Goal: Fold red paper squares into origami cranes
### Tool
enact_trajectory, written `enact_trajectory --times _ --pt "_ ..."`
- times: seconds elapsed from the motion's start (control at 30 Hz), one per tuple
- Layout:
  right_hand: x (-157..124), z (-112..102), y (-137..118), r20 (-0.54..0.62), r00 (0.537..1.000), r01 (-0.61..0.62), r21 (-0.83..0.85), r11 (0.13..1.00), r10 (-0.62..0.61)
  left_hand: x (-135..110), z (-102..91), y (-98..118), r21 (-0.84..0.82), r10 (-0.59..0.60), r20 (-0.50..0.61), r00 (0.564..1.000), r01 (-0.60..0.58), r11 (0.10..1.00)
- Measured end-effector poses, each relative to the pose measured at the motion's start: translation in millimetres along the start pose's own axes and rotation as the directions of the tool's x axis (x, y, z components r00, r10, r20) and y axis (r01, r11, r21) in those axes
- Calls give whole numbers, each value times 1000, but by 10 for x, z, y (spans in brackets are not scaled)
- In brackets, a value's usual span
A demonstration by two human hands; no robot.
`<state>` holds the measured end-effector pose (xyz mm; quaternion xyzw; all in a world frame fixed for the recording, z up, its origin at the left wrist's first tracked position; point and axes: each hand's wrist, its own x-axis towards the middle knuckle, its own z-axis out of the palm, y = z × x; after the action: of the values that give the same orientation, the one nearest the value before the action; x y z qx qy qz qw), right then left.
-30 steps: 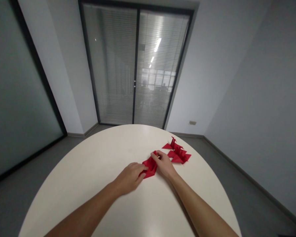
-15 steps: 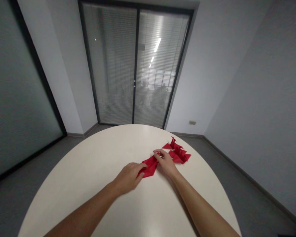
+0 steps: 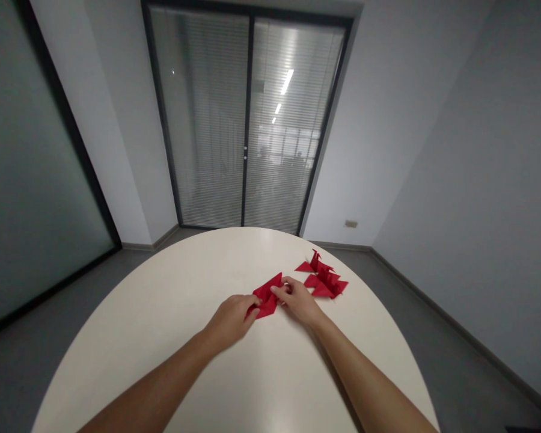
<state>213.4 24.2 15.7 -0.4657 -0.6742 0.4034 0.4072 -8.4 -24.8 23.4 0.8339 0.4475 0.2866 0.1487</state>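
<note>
Moved the red folded paper (image 3: pixel 267 294) a bit left. Holding its left end in the grip of the left hand (image 3: pixel 232 317), pinching its right side with the right hand (image 3: pixel 299 302), near red paper cranes (image 3: pixel 328 285) on the white tabletop (image 3: pixel 162 300).

A single head-worn camera is looking forward and down across a round white table (image 3: pixel 252 385), which is filling the lower middle of the frame. The left hand (image 3: pixel 233 317) and the right hand (image 3: pixel 300 300) are appearing at close range, lower centre, while a blind-covered glass partition (image 3: pixel 214 132) is standing farther off, upper centre.
</note>
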Motion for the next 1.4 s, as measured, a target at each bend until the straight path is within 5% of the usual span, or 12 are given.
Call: enact_trajectory --times 0.3,0.6,0.9,1.4 --pt "-1 1 -41 -33 999 -17 -24 1000 16 3 33 -44 -60 -41 6 999 41 997" --pt "-69 40 -140 108 990 -91 -42 995 95 11 25 -23 -69 -40 10 999 41 997" --pt "-119 17 -202 231 973 -27 38 999 17 19 30 -47 -81 -56 3 998 56 995" --pt "-37 57 -33 9 995 -98 -151 984 101 -1 45 -73 -32 1 3 1000 -1 999"
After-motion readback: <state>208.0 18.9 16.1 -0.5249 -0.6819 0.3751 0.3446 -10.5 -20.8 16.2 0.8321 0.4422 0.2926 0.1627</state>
